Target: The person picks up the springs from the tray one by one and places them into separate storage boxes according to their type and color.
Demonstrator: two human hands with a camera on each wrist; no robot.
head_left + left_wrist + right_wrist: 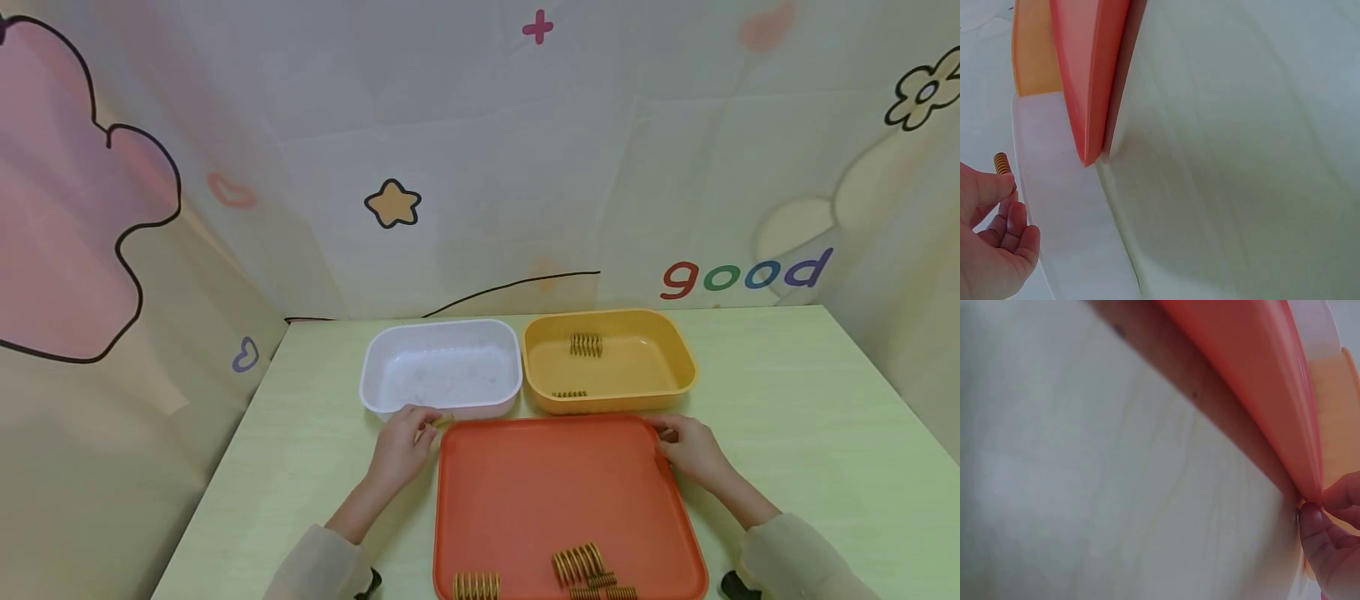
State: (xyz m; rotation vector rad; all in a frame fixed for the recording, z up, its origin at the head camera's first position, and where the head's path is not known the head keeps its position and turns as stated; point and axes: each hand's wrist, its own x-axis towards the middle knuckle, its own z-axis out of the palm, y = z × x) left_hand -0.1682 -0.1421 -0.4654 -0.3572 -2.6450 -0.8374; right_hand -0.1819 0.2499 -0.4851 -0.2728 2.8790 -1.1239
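My left hand (405, 442) pinches a small brass-coloured coil spring (1002, 164) between thumb and forefinger, by the white bin's front edge and the red tray's far left corner. At the tray's far right corner, my right hand (693, 448) has thumb and forefinger pinched together around a small brass-coloured piece, mostly hidden by the fingers. The right wrist view has its fingertips overlapping the tray corner. On the near part of the red tray (547, 483) lie a large spring (476, 586), another large spring (577, 564) and several small springs (602, 580).
Behind the tray stand a white bin (442, 410) and, touching it on the right, a yellow bin (622, 403). Inside the yellow bin are a large spring (586, 345) and a smaller one (569, 394). A printed cloth (480, 167) hangs behind the pale green table (787, 400).
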